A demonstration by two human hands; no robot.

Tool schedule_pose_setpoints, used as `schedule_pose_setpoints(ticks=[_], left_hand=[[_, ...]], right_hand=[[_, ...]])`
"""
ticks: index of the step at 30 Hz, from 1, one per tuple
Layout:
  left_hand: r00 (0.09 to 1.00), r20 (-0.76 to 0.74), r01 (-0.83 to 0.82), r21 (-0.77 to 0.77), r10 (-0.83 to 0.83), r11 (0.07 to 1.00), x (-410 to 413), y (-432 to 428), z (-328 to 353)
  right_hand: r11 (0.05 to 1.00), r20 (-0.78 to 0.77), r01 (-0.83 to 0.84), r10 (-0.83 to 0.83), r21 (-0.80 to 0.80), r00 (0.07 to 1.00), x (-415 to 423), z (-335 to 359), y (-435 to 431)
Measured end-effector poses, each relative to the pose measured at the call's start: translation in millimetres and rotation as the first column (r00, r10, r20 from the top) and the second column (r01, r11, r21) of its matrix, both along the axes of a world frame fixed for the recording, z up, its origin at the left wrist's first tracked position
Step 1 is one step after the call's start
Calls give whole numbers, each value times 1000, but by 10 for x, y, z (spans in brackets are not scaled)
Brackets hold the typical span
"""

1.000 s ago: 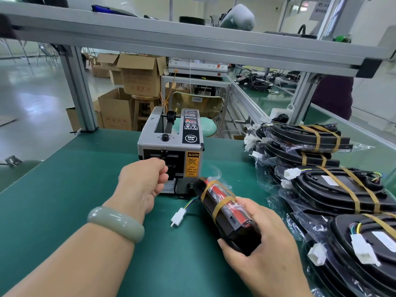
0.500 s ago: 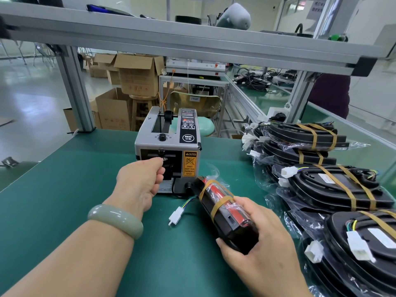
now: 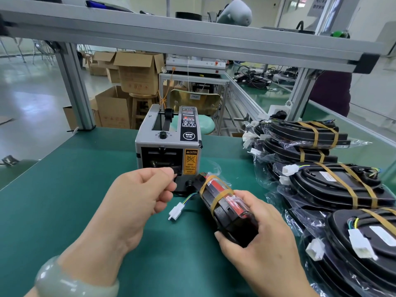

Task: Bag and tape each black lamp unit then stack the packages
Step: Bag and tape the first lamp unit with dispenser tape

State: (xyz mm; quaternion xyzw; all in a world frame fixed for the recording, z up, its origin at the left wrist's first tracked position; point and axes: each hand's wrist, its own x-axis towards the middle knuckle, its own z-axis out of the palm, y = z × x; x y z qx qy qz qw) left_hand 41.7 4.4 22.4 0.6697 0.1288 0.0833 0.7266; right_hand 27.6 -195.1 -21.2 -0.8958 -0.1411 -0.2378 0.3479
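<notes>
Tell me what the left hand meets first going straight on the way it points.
The left hand would likely meet the boxy grey tape dispenser at its dark front outlet, just beyond the fingertips; exact depth is unclear.

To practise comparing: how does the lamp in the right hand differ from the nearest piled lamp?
The held lamp is on edge, gripped by the right hand; the piled lamp lies flat. The held lamp shows red; the piled lamp shows black. Both are bagged and taped.
</notes>
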Motion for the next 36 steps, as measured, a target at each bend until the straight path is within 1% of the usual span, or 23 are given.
schedule_pose_setpoints(ticks=[2,3,5,7,11,15,21,25,31,36], left_hand=[[998,67,2,89,-8,996,-147,-65,38],[995,100,-6,170,-11,985,-210,-98,54],[986,164,-39,324,-15,945,-323,-166,78],[972,233,-90,420,-11,903,-407,-241,112],[948,316,-152,559,-40,815,-496,-333,72],[911,411,-266,662,-43,700,-507,-375,-67],[820,566,-437,719,-90,540,-492,-469,-121],[796,596,-489,735,-105,469,-483,-488,-124],[801,590,-499,752,-102,429,-492,-514,-129],[818,565,-475,771,-111,424,-508,-521,-120]], right_hand=[[1000,20,17,-17,-18,1000,-24,20,36],[999,28,24,-23,-29,999,-40,26,53],[998,50,36,-33,-46,998,-79,25,85],[998,68,43,-39,-47,997,-116,20,116],[998,92,42,-37,-53,995,-156,-5,154],[997,120,54,-46,-61,992,-147,-26,159],[997,154,61,-54,-37,987,-148,-45,189],[998,161,65,-61,-22,985,-151,-64,193],[998,198,62,-61,-1,978,-158,-41,210],[998,221,63,-64,14,973,-164,-23,223]])
